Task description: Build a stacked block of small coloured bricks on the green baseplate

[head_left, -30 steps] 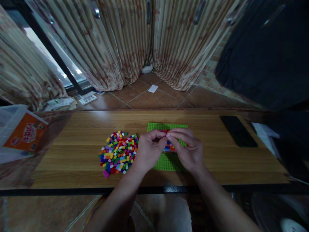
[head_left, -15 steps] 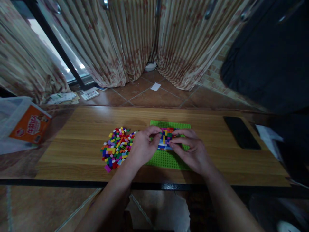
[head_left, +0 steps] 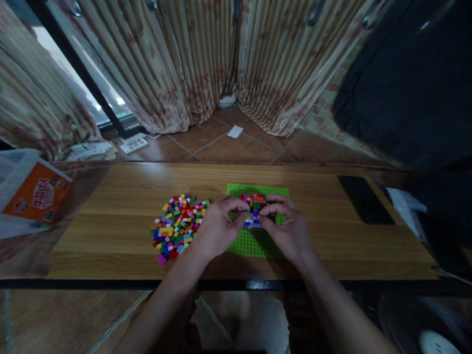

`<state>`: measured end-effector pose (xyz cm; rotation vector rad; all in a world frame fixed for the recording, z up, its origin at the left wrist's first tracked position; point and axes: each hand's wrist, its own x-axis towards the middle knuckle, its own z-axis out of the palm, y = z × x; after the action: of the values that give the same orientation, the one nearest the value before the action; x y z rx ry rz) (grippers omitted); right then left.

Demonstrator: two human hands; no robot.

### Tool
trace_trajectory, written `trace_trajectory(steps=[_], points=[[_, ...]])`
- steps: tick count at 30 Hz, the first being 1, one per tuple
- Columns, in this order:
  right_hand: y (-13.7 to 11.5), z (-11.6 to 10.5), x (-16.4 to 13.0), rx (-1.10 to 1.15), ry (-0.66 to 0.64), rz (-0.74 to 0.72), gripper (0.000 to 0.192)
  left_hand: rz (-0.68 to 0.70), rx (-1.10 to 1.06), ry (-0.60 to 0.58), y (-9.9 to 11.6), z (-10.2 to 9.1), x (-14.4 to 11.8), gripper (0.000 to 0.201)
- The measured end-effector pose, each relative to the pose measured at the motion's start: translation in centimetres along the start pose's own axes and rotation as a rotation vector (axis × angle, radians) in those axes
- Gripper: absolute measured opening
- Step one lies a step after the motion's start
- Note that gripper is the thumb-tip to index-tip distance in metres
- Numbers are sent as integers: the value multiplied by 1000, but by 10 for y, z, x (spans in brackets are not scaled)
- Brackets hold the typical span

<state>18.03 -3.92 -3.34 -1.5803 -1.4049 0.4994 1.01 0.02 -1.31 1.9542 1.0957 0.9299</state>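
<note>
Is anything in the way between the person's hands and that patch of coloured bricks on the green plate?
Nothing visible: the left hand and right hand flank the brick patch on the green plate, fingertips at its edges.

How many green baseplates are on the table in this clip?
1. The green baseplate lies mid-table, right of the loose brick pile, partly covered by the left hand and right hand.

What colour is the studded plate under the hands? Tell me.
Bright green baseplate, clearest in the head view.

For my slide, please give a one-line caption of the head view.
Both hands, left hand and right hand, grip a multicoloured brick block over a green baseplate, loose bricks beside.
</note>
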Motion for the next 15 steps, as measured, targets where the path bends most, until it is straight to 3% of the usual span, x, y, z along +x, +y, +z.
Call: trace_trajectory(steps=[8,15], points=[[-1,7,-3,154,106,215,11,23,60,-17,1,4,-2,13],[8,10,-1,383,63,357,20,86,139,-14,1,6,-1,15]])
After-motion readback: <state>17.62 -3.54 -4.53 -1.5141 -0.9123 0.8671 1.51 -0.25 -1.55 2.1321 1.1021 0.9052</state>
